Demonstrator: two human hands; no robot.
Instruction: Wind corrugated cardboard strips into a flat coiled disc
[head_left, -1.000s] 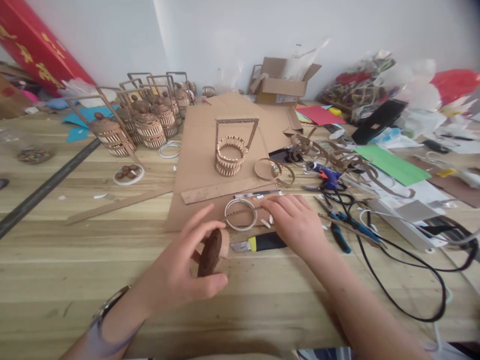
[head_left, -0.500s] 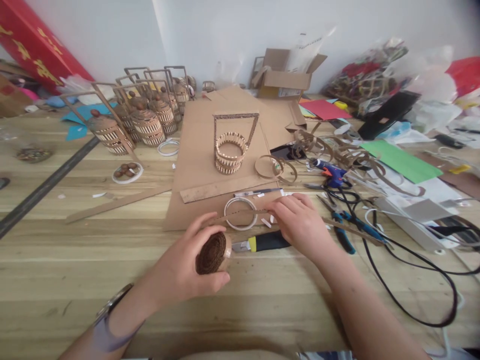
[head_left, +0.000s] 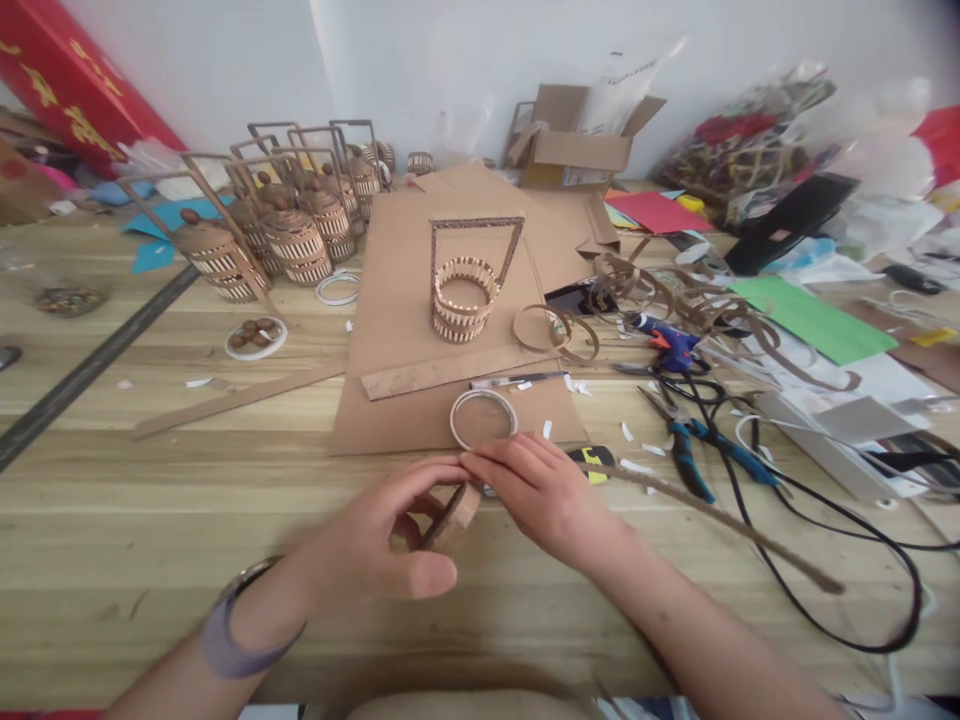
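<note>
My left hand (head_left: 382, 535) is closed round a small coiled cardboard disc (head_left: 454, 515), turned nearly edge-on and partly hidden by the fingers. Against its far rim, my right hand (head_left: 547, 495) presses with fingers together on a thin cardboard strip (head_left: 697, 505). The strip's loose length trails out to the right past the wrist. Just beyond the fingers lies a white ring (head_left: 484, 420). Behind my right hand, a black and yellow utility knife (head_left: 592, 463) is mostly covered. Further off, a small striped basket (head_left: 463, 300) with a tall square handle stands on a cardboard sheet (head_left: 397, 240).
Several finished lidded baskets (head_left: 296, 245) stand at the back left, near a dish of brown beads (head_left: 255, 335). To the right lie pliers (head_left: 686, 460), a blue glue gun (head_left: 667, 340), a black cable (head_left: 810, 620) and curled cardboard strips (head_left: 637, 285). An open box (head_left: 574, 150) stands behind.
My right hand has moved left and nearer, up to the disc, drawing the strip with it. The disc has turned from face-on to nearly edge-on in my left hand.
</note>
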